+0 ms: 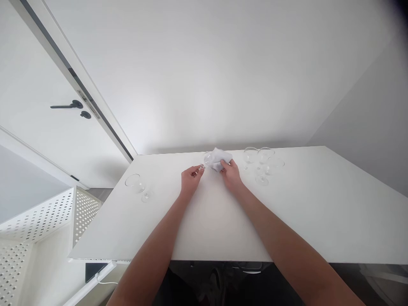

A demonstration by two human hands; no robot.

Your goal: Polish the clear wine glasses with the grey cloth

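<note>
Above the middle of the white table [219, 229], near its far edge, I hold a clear stemmed glass [208, 158] tilted on its side. My left hand [191, 176] pinches it at the stem or foot; the fingers partly cover that end. My right hand [230, 172] is closed on a pale cloth [219, 157], which is pressed over the bowl and hides much of it. To the right of my right hand stand three clear stemmed glasses close together, the nearest one being this glass [262, 180]. Another stemmed glass [140, 187] stands by itself on the left.
A plain wall [207, 85] rises behind the table. On the left is a white door with a black handle [68, 104]. White perforated panels [41, 212] and a white cable [106, 282] are beyond the table's left edge.
</note>
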